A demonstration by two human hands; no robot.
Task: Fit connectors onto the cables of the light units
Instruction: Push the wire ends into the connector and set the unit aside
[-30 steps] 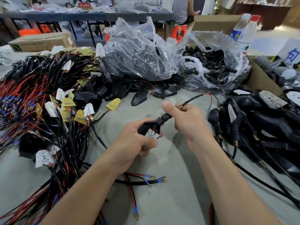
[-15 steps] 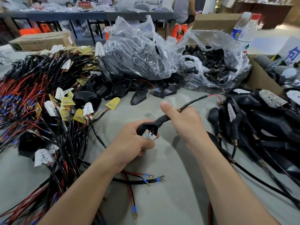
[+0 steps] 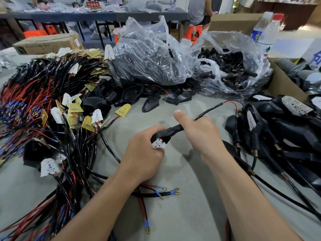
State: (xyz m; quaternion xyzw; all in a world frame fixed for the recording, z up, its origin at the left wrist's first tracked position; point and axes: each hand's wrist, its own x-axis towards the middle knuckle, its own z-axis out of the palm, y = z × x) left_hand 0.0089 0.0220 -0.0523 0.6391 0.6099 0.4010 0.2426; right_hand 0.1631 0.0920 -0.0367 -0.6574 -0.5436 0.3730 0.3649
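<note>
My left hand (image 3: 144,152) grips a black light unit (image 3: 160,139) with a white LED board (image 3: 158,145) at its wide end, held above the grey table centre. My right hand (image 3: 199,134) is closed around the unit's black neck and cable (image 3: 212,110), thumb raised. The cable runs up and right, splitting into red and black wires toward the finished pile. A clear bag of black connectors (image 3: 231,70) lies at the back right. Whether a connector is under my right palm is hidden.
A tangle of red and black cables with LED boards (image 3: 52,105) fills the left. Finished black units (image 3: 278,129) pile at the right. A bag of black housings (image 3: 149,56) sits at the back centre, with bottles (image 3: 264,30) and a cardboard box (image 3: 284,84) behind.
My right hand has slid along the cable toward the unit, covering the brass fitting seen earlier. Both hands shifted slightly down and left; the cable's free end swung right.
</note>
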